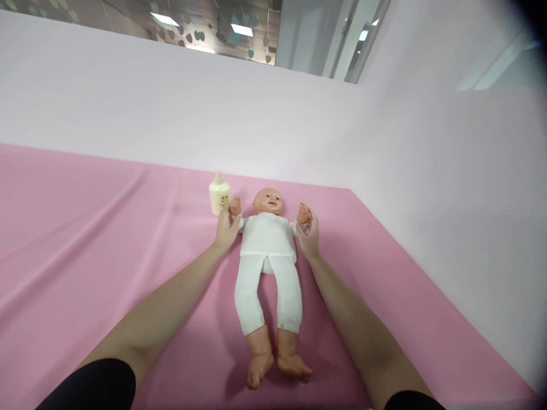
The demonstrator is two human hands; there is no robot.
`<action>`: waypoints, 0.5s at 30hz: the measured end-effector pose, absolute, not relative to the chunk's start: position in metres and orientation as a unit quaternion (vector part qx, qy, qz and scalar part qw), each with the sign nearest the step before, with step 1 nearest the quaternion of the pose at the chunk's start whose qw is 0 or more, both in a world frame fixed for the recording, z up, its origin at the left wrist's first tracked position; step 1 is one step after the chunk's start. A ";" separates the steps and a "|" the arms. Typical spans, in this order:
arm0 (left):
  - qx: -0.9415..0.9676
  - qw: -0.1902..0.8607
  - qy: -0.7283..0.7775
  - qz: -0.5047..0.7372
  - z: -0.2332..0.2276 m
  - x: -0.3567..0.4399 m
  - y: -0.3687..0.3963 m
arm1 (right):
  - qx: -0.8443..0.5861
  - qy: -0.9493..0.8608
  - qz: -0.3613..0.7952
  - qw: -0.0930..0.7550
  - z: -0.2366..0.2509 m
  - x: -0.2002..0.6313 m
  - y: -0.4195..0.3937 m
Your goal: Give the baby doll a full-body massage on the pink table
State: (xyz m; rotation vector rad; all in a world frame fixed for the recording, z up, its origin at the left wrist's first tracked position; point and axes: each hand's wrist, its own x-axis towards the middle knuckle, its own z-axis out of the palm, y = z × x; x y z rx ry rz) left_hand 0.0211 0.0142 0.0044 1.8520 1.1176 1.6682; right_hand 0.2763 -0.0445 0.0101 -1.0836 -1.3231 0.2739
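Observation:
A baby doll point(268, 245) in white top and white trousers lies on its back on a pink sheet point(85, 239), head away from me, bare feet toward me. My left hand point(226, 226) grips the doll's arm on the left side, just below its small fist. My right hand point(308, 232) grips the doll's other arm on the right side. Both doll arms are raised beside the head. A small cream lotion bottle point(219, 193) stands upright just beyond my left hand, close to the doll's fist.
The pink sheet spreads wide to the left and ends at a pale wall point(427, 188) behind and along the right edge. Glass panels with paper hearts point(192, 25) show above the wall.

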 end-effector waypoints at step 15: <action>0.437 0.306 0.463 0.708 -0.019 0.004 0.048 | -0.499 -0.450 0.124 0.730 -0.009 0.303 -0.023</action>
